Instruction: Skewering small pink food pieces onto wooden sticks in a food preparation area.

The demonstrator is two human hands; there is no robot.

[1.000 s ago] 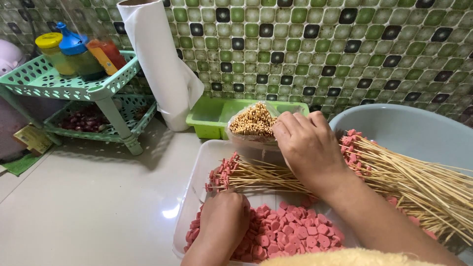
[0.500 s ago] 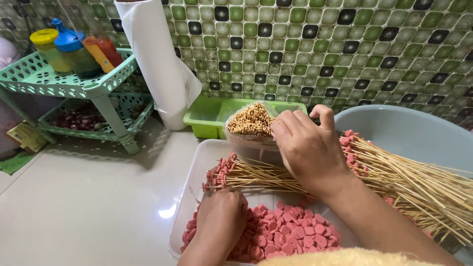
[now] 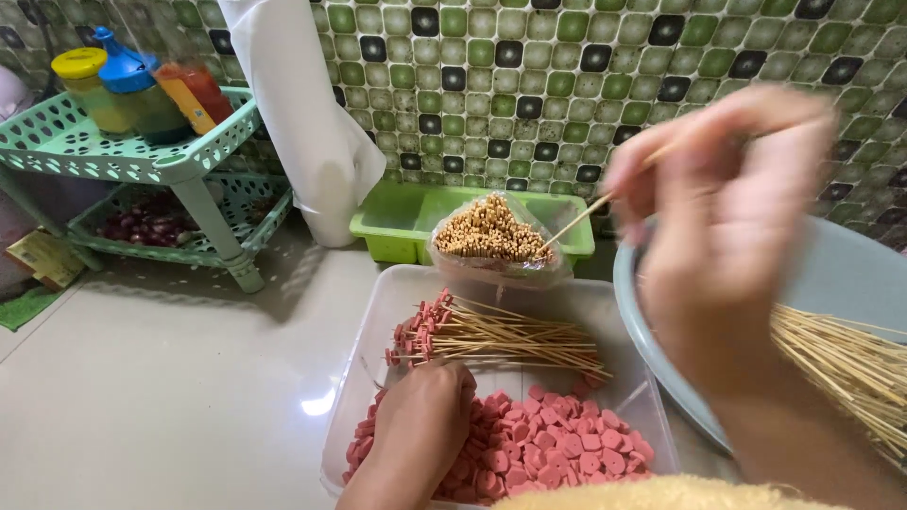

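— Where's the skewer (image 3: 578,219)?
— Pinched in the right hand (image 3: 727,217), fingers closed, above the bundle (image 3: 489,229). Light, probably brittle (grip mid-shaft).
— The left hand (image 3: 420,425)?
— Curled into pink sausage pieces (image 3: 557,453); grasp unclear.

Right hand (image 3: 727,236) motion-blurred; left fingertips buried among pink sausage pieces (image 3: 557,453).

glossy tiled floor (image 3: 170,378), clear plastic tub (image 3: 397,302), thin wooden skewers (image 3: 510,335), perforated green plastic rack (image 3: 85,151), matt grey plastic basin (image 3: 850,274)
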